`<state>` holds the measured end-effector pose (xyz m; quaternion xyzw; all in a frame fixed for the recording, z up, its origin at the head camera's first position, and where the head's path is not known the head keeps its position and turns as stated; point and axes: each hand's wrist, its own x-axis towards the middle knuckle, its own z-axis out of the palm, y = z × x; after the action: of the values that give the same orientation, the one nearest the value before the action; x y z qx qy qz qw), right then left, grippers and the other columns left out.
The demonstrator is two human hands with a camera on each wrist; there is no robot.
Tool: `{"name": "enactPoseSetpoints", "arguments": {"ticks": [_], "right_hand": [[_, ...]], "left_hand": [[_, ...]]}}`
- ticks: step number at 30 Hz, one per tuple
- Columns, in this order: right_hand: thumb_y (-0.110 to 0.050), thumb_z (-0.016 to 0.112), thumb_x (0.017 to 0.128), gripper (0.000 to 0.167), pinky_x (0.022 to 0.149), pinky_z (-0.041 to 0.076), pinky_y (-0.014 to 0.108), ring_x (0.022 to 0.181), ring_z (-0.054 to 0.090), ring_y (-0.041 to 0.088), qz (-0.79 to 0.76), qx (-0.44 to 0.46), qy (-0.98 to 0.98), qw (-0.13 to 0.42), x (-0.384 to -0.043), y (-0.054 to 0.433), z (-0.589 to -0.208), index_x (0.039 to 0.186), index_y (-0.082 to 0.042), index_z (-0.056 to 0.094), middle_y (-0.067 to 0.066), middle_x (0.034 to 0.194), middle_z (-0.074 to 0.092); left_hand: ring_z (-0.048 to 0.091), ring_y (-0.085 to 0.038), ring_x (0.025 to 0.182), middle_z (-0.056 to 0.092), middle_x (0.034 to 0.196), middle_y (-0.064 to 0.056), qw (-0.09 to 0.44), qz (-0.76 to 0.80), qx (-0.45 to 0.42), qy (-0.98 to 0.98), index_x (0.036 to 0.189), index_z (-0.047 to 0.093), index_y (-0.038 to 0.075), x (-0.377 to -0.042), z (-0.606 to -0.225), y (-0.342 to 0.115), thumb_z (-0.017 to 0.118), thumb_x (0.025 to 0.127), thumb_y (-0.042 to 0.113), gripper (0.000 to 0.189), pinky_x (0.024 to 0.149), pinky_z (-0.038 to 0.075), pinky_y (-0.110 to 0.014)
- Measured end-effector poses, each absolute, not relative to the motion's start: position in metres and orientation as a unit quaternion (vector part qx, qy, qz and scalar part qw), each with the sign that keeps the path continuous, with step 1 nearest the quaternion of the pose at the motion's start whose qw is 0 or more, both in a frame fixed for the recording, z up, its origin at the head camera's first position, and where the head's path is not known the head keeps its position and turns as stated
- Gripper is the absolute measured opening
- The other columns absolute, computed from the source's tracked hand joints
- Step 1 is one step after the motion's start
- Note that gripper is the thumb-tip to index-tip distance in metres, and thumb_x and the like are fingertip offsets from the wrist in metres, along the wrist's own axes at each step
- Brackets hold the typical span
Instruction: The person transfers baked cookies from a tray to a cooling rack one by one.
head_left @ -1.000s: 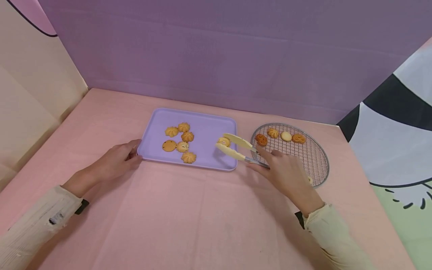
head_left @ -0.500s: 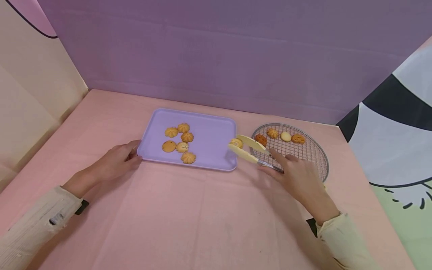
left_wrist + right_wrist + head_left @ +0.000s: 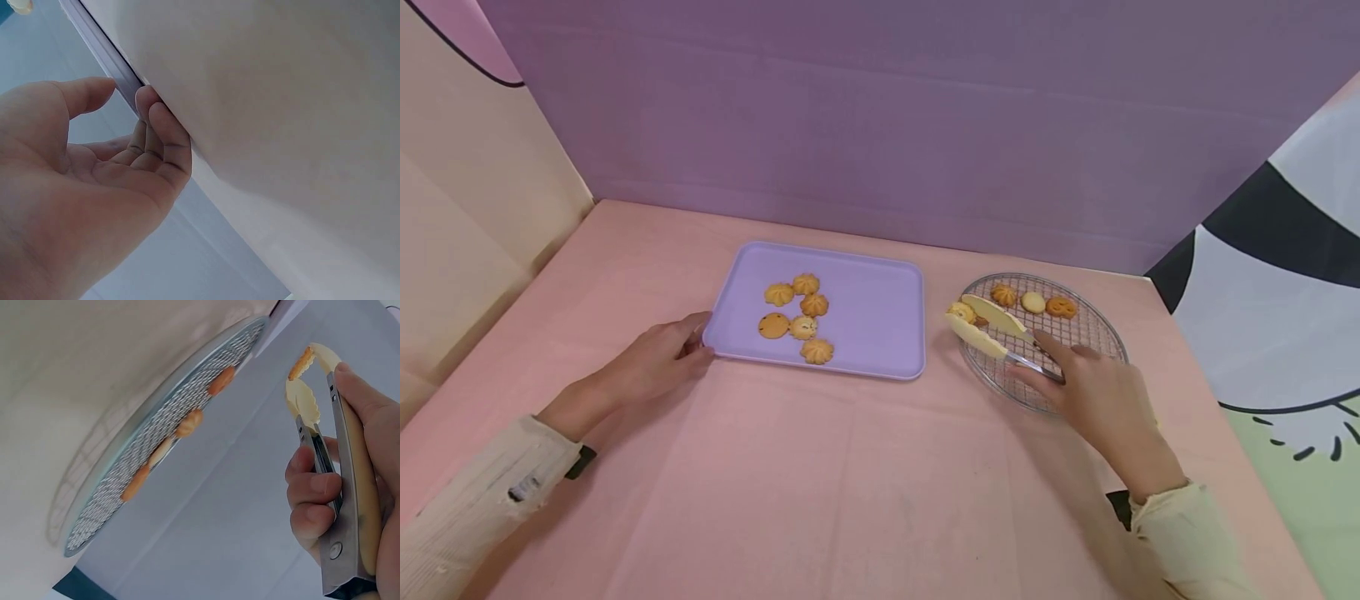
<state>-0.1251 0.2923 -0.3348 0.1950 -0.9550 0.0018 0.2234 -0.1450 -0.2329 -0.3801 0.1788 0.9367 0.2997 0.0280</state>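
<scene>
In the head view, my left hand holds the near left corner of a purple tray. The left wrist view has the thumb and curled fingertips at the tray rim, on either side of it. My right hand grips metal tongs with cream tips. Pinched between those tips is a pale yellow cookie, held above the left edge of a round wire rack. From the right wrist, the tongs and the cookie appear raised well off the rack.
Several cookies, among them a round speckled cookie, lie on the tray's left half. Along the rack's back sit a swirled cookie, a pale round cookie and a pretzel-shaped cookie. A purple wall rises behind the pink tabletop.
My right hand has moved right, carrying the tongs and the cookie from over the tray's right side to over the rack's left edge. The left hand stays at the tray corner.
</scene>
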Motion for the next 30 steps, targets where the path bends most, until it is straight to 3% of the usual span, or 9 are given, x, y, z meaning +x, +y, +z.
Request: {"name": "enactPoseSetpoints", "arguments": {"ticks": [11,30], "right_hand": [[-0.048,0.079,0.079,0.058,0.036,0.030,0.036,0.043,0.041,0.021,0.004,0.160,-0.964,0.214,-0.132,0.315,-0.336,0.120,-0.009,0.070,0.011,0.057,0.055],[-0.047,0.078,0.082,0.060,0.036,0.023,0.030,0.041,0.029,0.015,0.013,0.126,-0.974,0.188,-0.141,0.343,-0.342,0.118,0.000,0.069,0.001,0.045,0.040]], "left_hand": [[0.049,-0.016,0.074,0.051,0.079,-0.002,0.026,0.299,0.179,0.937,0.136,0.048,-0.007,-0.144,-0.379,-0.233,0.060,0.097,0.011,0.044,0.063,0.039,-0.029],[0.051,-0.018,0.075,0.053,0.080,-0.003,0.020,0.297,0.179,0.938,0.134,0.049,-0.008,-0.145,-0.380,-0.233,0.059,0.096,0.008,0.043,0.065,0.041,-0.031]]}}
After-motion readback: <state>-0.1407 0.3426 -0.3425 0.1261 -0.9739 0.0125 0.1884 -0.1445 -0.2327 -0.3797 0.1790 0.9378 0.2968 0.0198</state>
